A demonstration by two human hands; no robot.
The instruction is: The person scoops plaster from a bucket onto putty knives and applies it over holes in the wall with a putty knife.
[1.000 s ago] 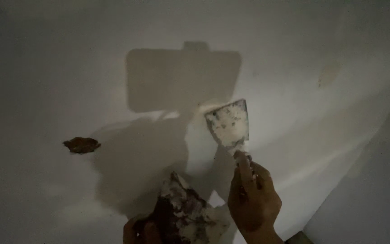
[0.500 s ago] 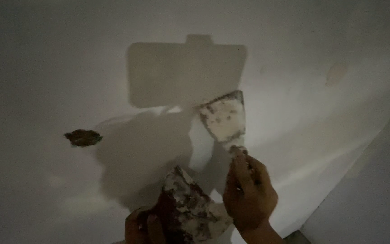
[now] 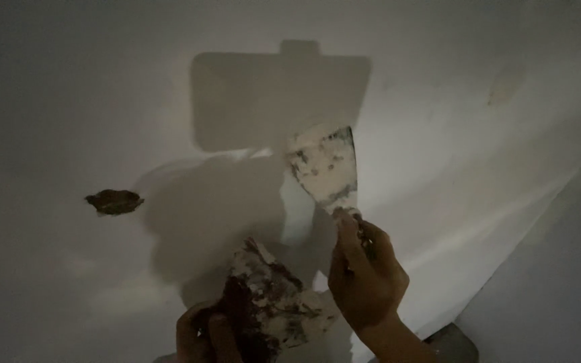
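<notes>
My right hand [image 3: 366, 272] was closed around the handle of a putty knife [image 3: 323, 168], fingers wrapped tight, with the blade pointing up and laid against the white wall [image 3: 68, 101]. The blade was smeared and flecked with pale filler, darker metal showing through in patches. Lower down, my left hand [image 3: 200, 336] gripped a second, broader tool, a hawk [image 3: 270, 306] caked with dried and fresh filler, tilted and held just beside my right wrist; only the fingers of that hand showed at the bottom edge. The knife sat above the hawk, apart from it. To the left, well apart from both tools, a small dark hole [image 3: 114, 202] broke the wall's surface. A hard-edged rectangular shadow [image 3: 280, 97] fell on the wall above the blade, and softer shadows of my hands and tools spread below it. The light was dim. To the right, the wall met another grey surface [image 3: 559, 282] along a slanting line.
</notes>
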